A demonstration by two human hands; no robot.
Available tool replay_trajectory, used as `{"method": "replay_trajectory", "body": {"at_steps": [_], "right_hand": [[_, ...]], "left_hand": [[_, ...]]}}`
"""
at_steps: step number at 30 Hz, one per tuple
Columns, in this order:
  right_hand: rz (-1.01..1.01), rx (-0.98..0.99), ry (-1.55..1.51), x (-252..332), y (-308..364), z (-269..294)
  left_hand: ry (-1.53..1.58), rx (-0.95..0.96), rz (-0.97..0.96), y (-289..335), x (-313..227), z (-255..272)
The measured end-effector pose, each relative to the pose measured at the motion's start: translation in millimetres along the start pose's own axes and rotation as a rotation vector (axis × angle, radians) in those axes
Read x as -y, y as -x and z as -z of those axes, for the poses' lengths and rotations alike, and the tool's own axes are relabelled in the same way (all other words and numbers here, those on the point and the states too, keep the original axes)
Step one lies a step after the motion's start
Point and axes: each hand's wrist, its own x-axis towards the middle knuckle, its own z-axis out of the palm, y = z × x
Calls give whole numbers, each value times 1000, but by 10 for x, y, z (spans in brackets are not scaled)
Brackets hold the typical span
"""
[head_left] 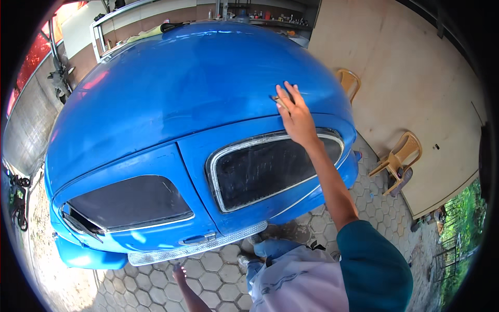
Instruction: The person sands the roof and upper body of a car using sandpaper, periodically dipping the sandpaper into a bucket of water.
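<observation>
A rounded blue car [208,83] fills the middle of the view, its roof curving away from me. My right hand [297,118] reaches over the side window to the near right part of the roof, fingers stretched forward. Between its thumb and fingers sits a small flat tan piece [280,102] with a dark end; its kind is unclear. Low beside the car, my left hand [179,273] hangs over the paving with fingers curled. Something dark shows at its fingers, too small to name. The nearest car parts to it are the blue door [202,221] and the ridged metal running board [197,244].
Two tan plastic chairs [403,156] stand to the right by a large board wall [405,67]. Behind the car, a shelf [275,22] carries bottles and small items. Hexagonal paving [218,275] lies underfoot. A dark cloth-like item [174,26] rests at the roof's far edge.
</observation>
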Motion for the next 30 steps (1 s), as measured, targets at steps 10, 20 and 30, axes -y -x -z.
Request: {"method": "replay_trajectory", "body": {"at_steps": [10,20,30], "right_hand": [[-430,-454,-52,-970,469,221],[-646,-488,197,-2345,472,483],[-253,-362,-257,-1810,583,634]], "left_hand": [[176,345,283,732,621,-1042],[-507,846,645,1522,993,-1267],[-564,591,435,744,-417,-1559]]}}
